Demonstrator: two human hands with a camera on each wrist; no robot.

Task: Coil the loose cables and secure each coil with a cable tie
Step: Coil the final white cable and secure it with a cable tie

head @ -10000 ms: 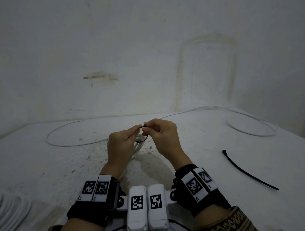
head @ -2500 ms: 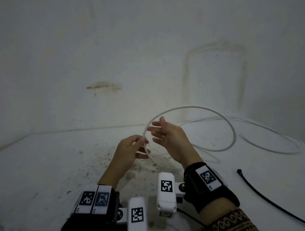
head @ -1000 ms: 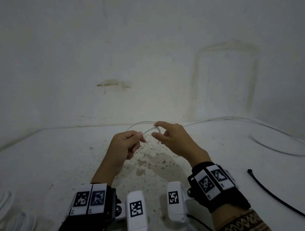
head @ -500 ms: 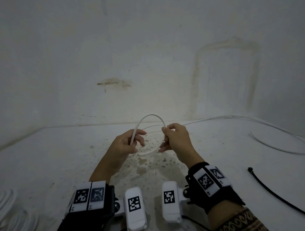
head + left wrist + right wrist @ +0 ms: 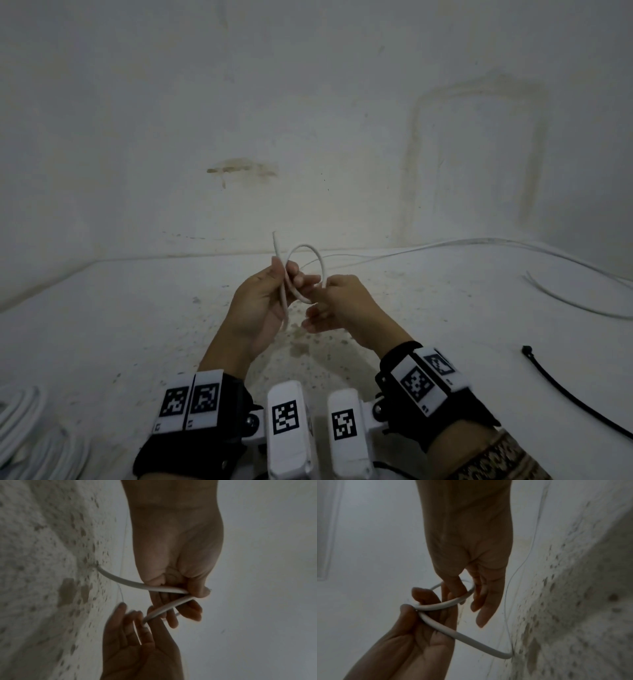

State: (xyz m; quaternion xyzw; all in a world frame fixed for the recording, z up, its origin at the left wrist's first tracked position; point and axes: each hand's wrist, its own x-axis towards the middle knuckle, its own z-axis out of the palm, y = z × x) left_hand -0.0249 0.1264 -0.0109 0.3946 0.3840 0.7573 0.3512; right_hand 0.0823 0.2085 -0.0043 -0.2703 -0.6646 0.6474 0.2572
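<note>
Left hand [image 5: 255,308] pinches the white cable [image 5: 317,255] where its first loop crosses, anchoring it; right hand [image 5: 342,308], at three o'clock, apparently hooks a finger through, shaping the coil.

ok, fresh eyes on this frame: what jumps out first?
Centre frame, the left hand and right hand hold a small loop of white cable up over the speckled table, its free end poking upward. A black cable tie lies unused at the right, and finished white coils sit at the bottom-left corner.
</note>
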